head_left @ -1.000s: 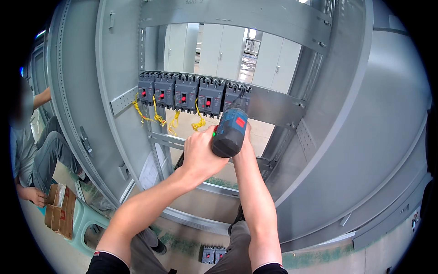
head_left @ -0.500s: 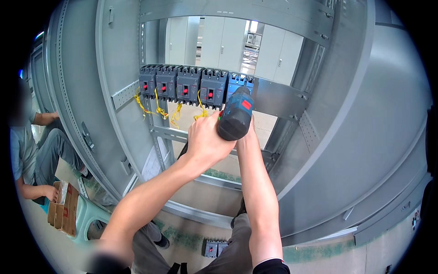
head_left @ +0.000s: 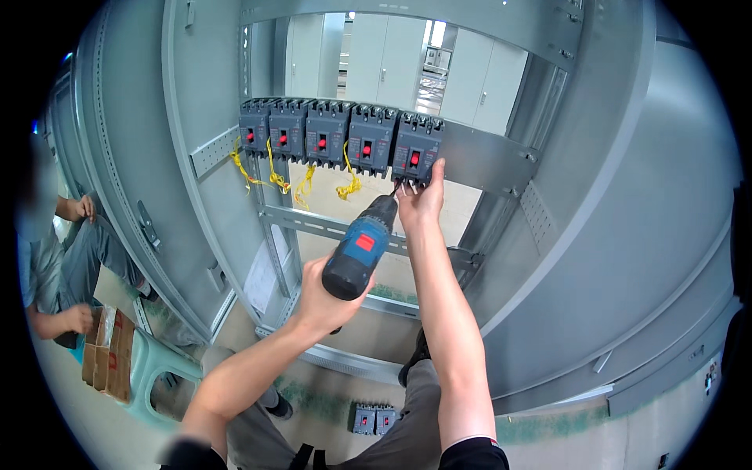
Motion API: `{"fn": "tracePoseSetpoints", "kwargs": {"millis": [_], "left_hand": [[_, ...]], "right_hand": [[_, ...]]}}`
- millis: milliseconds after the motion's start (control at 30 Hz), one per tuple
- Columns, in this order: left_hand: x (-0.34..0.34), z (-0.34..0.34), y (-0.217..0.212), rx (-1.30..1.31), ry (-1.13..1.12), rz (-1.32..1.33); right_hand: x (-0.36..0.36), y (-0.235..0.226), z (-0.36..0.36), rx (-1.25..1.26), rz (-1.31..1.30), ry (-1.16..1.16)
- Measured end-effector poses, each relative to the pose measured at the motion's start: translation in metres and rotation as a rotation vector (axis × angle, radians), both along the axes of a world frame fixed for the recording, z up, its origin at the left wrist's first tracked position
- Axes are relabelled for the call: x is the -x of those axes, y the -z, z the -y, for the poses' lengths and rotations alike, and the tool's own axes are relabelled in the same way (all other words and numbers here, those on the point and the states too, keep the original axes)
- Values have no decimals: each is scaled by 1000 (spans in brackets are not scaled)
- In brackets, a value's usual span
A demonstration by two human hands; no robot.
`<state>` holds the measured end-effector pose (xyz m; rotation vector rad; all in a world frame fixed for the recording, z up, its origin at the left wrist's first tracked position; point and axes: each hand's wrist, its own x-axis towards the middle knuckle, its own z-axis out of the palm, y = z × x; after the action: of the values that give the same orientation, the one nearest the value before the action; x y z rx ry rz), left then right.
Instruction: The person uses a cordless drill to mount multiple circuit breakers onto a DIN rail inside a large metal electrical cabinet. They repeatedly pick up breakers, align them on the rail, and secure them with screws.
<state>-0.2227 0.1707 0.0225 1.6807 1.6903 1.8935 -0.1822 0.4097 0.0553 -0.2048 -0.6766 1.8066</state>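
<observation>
My left hand (head_left: 332, 298) grips a blue and black cordless drill (head_left: 368, 239) by its handle. The drill's tip points up at the lower edge of the rightmost circuit breaker (head_left: 416, 149), a dark grey block with a red toggle. My right hand (head_left: 423, 199) supports that breaker from below, thumb along its right side and fingertips under its bottom edge. To its left, several similar breakers (head_left: 327, 133) stand in a row on the cabinet's crossbar. Yellow wires (head_left: 348, 184) dangle beneath them. Whether the drill bit sits on a screw is too small to tell.
Grey cabinet walls (head_left: 207, 110) rise on both sides, with a lower crossbar (head_left: 313, 227) below the row. Two more breakers (head_left: 374, 419) lie on the floor between my legs. At left, a seated person (head_left: 59, 266) is beside a cardboard box (head_left: 110, 352) on a pale green stool (head_left: 160, 372).
The drill has moved from the rightmost breaker's top down to its lower edge. My right hand has come up from behind the drill to the breaker's underside. The seated person's hands have shifted.
</observation>
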Motion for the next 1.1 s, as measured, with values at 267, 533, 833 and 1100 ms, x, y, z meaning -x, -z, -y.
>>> {"fn": "tracePoseSetpoints", "kwargs": {"millis": [267, 533, 833, 1100], "left_hand": [[8, -14, 17, -15, -61, -59], [12, -28, 30, -2, -84, -57], [9, -31, 32, -60, -77, -79], [7, -32, 24, -43, -52, -55]], "right_hand": [[9, 6, -10, 13, -161, -49], [13, 8, -13, 4, -177, -48], [11, 7, -12, 5, -165, -42], [9, 6, -10, 18, -149, -31]]}}
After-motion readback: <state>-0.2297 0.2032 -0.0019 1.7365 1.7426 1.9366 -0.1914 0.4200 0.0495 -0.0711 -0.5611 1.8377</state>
